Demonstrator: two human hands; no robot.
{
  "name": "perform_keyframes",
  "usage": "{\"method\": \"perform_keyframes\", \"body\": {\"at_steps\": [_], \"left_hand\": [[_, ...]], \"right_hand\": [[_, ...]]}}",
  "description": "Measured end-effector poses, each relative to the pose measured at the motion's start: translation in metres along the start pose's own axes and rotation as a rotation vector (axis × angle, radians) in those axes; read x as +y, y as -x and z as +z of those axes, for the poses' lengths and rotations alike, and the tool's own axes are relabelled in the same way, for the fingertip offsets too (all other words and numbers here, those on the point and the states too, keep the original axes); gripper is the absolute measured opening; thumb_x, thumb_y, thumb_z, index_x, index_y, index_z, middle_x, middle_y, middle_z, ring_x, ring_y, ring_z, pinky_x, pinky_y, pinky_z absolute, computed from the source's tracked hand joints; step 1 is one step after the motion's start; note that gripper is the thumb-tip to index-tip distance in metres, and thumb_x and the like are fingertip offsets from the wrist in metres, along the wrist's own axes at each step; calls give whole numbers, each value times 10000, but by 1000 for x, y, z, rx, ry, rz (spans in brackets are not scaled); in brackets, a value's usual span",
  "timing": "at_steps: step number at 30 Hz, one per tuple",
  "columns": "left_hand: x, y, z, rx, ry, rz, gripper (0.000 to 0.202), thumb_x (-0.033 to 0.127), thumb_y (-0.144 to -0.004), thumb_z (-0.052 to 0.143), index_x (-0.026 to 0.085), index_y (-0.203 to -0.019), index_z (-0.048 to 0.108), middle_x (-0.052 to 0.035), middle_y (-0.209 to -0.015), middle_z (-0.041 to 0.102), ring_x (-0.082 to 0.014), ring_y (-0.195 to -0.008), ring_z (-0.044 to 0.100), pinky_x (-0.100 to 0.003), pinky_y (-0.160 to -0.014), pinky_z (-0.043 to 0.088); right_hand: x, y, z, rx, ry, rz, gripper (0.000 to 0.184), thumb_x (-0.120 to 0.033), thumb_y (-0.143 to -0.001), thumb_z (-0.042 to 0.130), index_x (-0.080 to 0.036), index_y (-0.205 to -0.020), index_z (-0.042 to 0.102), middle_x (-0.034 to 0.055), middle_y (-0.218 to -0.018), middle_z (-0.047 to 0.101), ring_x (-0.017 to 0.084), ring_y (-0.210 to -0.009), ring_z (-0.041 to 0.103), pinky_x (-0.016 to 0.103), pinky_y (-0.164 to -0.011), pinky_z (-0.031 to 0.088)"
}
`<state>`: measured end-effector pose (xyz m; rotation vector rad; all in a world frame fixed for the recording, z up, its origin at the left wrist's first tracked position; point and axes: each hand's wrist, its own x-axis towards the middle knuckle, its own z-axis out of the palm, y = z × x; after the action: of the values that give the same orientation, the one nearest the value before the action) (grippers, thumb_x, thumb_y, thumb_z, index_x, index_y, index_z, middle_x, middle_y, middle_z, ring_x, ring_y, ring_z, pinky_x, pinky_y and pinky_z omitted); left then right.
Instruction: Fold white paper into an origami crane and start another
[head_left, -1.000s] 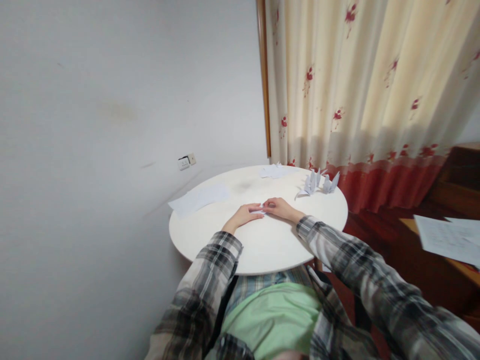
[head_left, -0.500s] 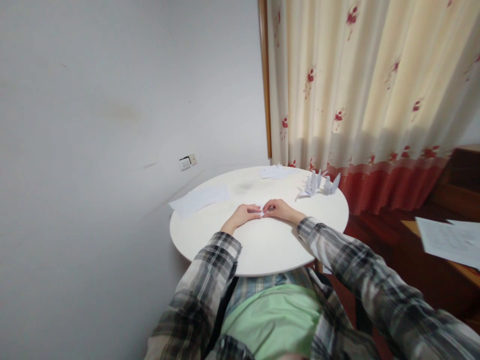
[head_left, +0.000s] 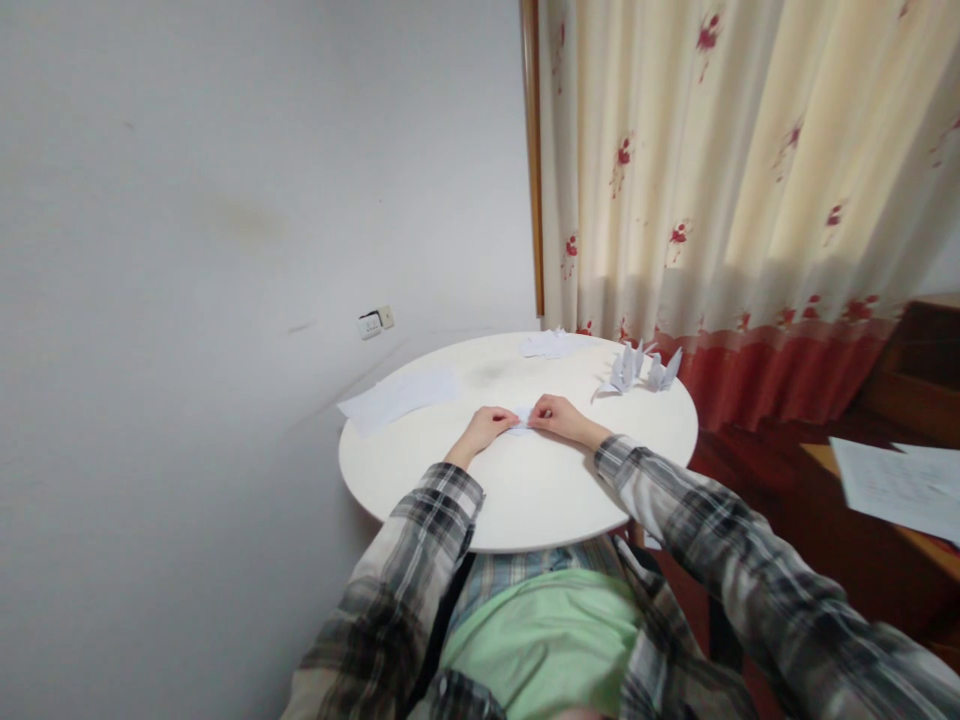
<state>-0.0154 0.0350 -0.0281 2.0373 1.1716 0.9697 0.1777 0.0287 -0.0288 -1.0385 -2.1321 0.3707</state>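
A small white piece of folded paper [head_left: 523,420] lies on the round white table [head_left: 525,490], between my two hands. The fingers of my left hand [head_left: 486,428] are closed on its left side. On the right side, my right hand [head_left: 556,415] pinches the paper between thumb and fingers. My fingers cover both ends, so the exact shape of the folds cannot be made out.
Several folded paper cranes [head_left: 624,370] stand at the table's right rear. White paper sheets [head_left: 397,398] lie at the left, and a smaller paper pile [head_left: 546,345] sits at the back. Printed sheets [head_left: 896,480] rest on a wooden surface to the right.
My hands have moved slightly apart, and more of the paper shows between them. Both hands remain on it.
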Motion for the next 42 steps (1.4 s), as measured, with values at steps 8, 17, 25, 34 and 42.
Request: {"method": "perform_keyframes", "body": {"at_steps": [8,17,25,34,42], "left_hand": [[0,-1,0,31,-46,25,174,285,-669,597,138,-733,665,-37,-757,669,-150,-733,578,-270,-731,456],[4,-2,-1,64,-319,49,178,288,-709,556,143,-658,647,-52,-727,623,-176,-751,548,-297,-749,426],[2,-5,1,-1,-347,34,186,266,-741,520,127,-716,641,-45,-741,618,-151,-717,535,-272,-706,423],[10,0,2,57,-398,29,128,212,-714,557,110,-697,633,-50,-751,604,-127,-679,518,-246,-660,421],[7,-1,2,67,-377,20,109,198,-704,570,105,-680,623,-40,-730,582,-121,-657,503,-243,-644,419]], "right_hand": [[-5,0,0,-65,1,95,132,-225,-748,561,-130,-721,647,15,-699,606,101,-641,511,211,-628,386],[-11,-4,-1,-84,171,110,169,-251,-790,536,-125,-755,642,35,-749,567,108,-681,483,211,-646,362],[-18,-3,-4,-121,205,163,167,-217,-791,515,-117,-755,643,41,-777,583,106,-698,492,199,-637,337],[-13,-7,5,-100,329,189,238,-332,-807,522,-128,-755,633,48,-794,568,96,-653,468,204,-590,310],[-13,-9,4,-113,309,190,200,-307,-778,558,-130,-732,637,45,-794,564,88,-631,464,200,-590,323]]}}
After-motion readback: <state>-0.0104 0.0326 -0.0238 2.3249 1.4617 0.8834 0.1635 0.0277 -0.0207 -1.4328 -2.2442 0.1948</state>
